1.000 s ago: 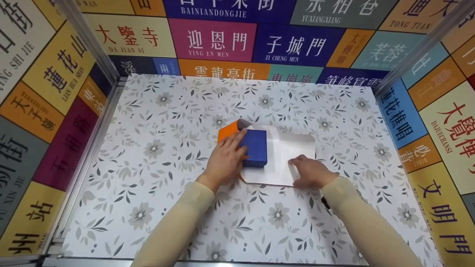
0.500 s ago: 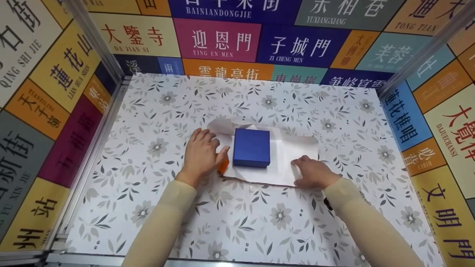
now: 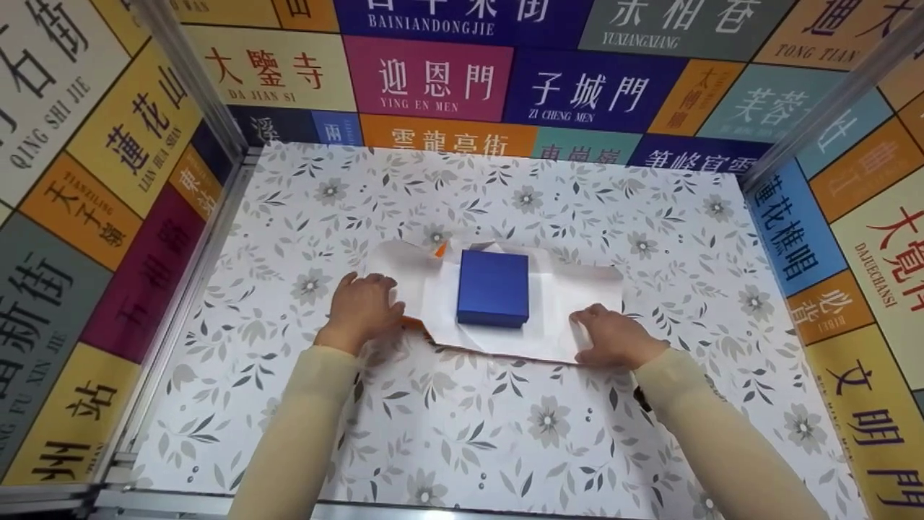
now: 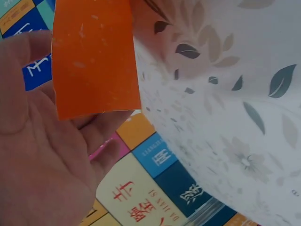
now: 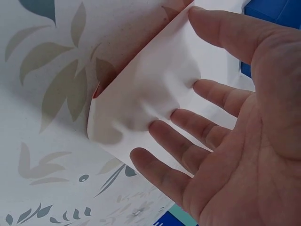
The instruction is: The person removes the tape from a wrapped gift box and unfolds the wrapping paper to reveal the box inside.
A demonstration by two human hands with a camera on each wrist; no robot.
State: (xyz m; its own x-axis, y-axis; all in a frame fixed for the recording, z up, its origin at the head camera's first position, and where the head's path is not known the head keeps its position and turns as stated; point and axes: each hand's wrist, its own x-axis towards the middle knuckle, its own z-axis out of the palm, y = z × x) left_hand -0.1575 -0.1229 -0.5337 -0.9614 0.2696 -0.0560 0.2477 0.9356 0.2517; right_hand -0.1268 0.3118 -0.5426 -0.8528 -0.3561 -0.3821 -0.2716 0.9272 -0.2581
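A blue box sits on wrapping paper, white inside and orange outside, which is spread to both sides of it. My left hand is at the paper's left end. In the left wrist view its loosely bent fingers pass behind the orange flap, partly hidden by it. My right hand rests on the paper's right end. Its extended fingers press dents into the white side, while the thumb touches the paper's edge in the right wrist view.
A white tabletop with a grey flower and leaf pattern lies under everything. Colourful panels with printed characters stand at the back and both sides. Metal rails run along the table's edges.
My left hand has come off the box's left side and moved left with the paper flap, which now lies opened outward, white side up. My right hand has stayed on the right end.
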